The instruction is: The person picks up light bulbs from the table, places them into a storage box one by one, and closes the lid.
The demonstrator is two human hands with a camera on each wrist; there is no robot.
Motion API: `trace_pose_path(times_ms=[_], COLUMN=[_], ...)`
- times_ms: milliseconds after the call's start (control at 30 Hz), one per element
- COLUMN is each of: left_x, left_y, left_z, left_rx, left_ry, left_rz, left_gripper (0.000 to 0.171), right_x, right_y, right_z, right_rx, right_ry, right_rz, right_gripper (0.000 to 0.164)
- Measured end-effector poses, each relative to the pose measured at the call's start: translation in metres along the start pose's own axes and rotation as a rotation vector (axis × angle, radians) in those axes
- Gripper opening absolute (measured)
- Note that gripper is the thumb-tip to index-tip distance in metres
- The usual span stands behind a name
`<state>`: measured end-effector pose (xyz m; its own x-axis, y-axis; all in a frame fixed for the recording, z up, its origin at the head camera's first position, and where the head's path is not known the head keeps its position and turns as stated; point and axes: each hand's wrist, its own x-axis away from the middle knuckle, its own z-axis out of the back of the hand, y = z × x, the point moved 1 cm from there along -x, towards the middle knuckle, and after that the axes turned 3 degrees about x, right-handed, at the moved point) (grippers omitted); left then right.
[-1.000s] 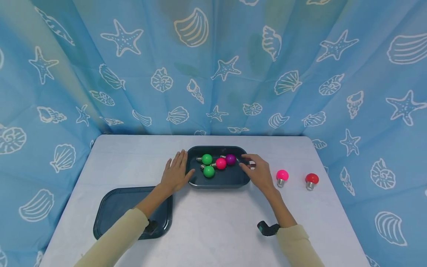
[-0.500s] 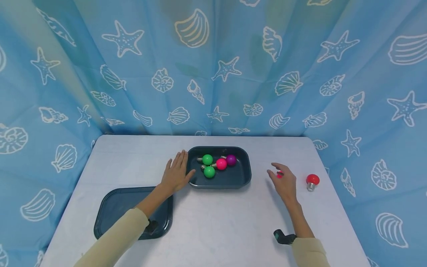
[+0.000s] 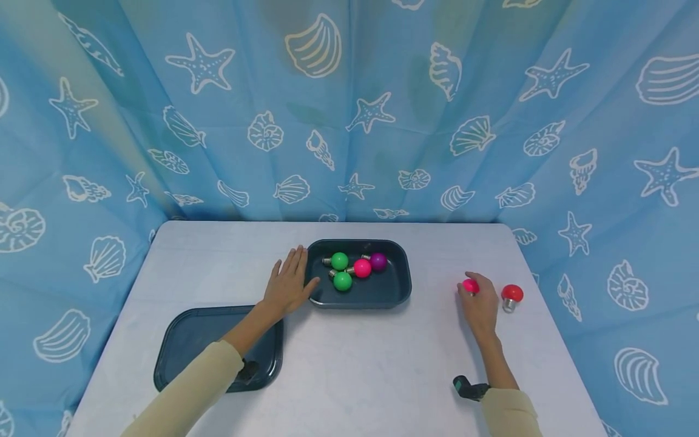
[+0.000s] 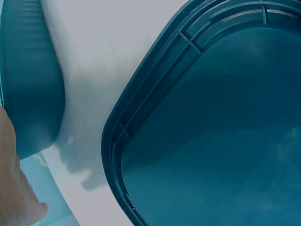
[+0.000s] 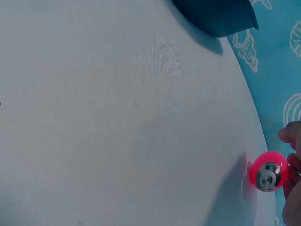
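Note:
My left hand [image 3: 287, 285] lies flat with straight fingers against the left end of a dark deep tray [image 3: 382, 297]; in the left wrist view only part of that hand [image 4: 16, 188] shows at the edge. Inside the tray lie two green bulbs, a pink bulb [image 3: 362, 268] and a purple bulb [image 3: 378, 261]. To the right, the thumb and fingers of my right hand [image 3: 482, 306] pinch another pink light bulb [image 3: 471, 286]. Its metal base faces the camera in the right wrist view, where the pink bulb [image 5: 269, 172] shows beside the fingertips.
A red light bulb [image 3: 512, 296] lies on the table just right of my right hand. A shallow dark tray [image 3: 218, 312] sits at the front left, partly under my left forearm. A blue seashell-patterned curtain [image 3: 349, 145] stands behind the white table [image 3: 360, 364].
My right hand has moved right from the deep tray's right end to the pink bulb on the table and taken hold of it, shifting it slightly rightward. My left hand has stayed put.

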<state>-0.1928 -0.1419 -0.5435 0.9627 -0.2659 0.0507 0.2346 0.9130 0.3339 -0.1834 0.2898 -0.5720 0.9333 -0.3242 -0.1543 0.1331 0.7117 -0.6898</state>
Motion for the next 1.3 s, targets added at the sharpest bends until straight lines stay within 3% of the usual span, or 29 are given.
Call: trace_pose_path(times_ms=[600, 1000, 1300], left_x=[-0.001, -0.002, -0.003], left_y=[-0.002, -0.001, -0.002], left_z=[-0.001, -0.001, -0.003], left_rx=[-0.004, -0.012, -0.017], left_ry=[-0.039, -0.045, -0.032], left_rz=[0.009, 0.018, 0.015], left_gripper=[0.080, 0.080, 0.080], right_x=[-0.002, -0.002, 0.005], right_y=[0.013, -0.028, -0.075], right_z=[0.009, 0.012, 0.004], right_rx=[0.002, 0.005, -0.115], right_ry=[-0.073, -0.012, -0.041], right_rz=[-0.073, 0.094, 0.238], right_gripper=[0.050, 0.046, 0.044])
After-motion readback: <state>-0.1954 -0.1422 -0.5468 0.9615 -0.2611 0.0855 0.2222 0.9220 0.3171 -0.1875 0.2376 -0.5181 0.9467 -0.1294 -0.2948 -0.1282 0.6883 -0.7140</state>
